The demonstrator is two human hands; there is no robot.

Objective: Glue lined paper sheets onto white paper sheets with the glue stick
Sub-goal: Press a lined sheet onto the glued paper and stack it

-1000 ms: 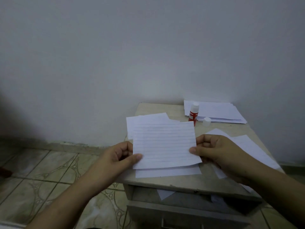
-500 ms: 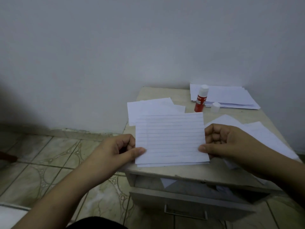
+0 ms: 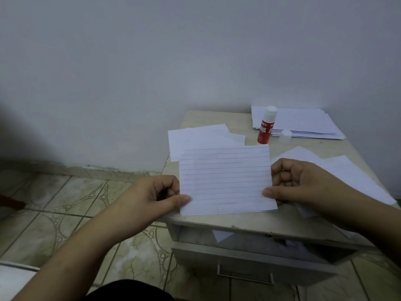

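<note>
Step looks like aligning the lined sheet [image 3: 225,179] on a white sheet whose edge just shows under its near edge, at the front of the small table [image 3: 217,220]: square the corners first, lower flat, then smooth from the middle outward so no creases set. Left hand [image 3: 156,196] pinches the left edge, thumb on top, other fingers curled. Right hand [image 3: 301,183] pinches the right edge likewise, knuckles up. Both forearms reach in from below. Glue stick [image 3: 266,125] stands uncapped behind, cap [image 3: 285,136] beside it
</note>
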